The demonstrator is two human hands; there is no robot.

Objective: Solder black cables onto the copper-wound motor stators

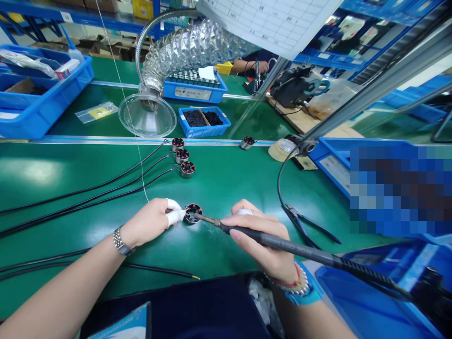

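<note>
Blue tray [203,133] ahead of the hands, black small parts in two compartments | green bench mat [226,188] under the hands, three wired motors [181,156] just beyond | left hand [148,223] narrow, white-capped fingertips pinching a small motor [193,213] | right hand [261,254] closed around soldering iron [300,248], tip touching that motor

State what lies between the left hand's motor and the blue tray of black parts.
Head view: three wired motors on the green mat, then a metal rail, separate the held motor from the blue tray.
</note>
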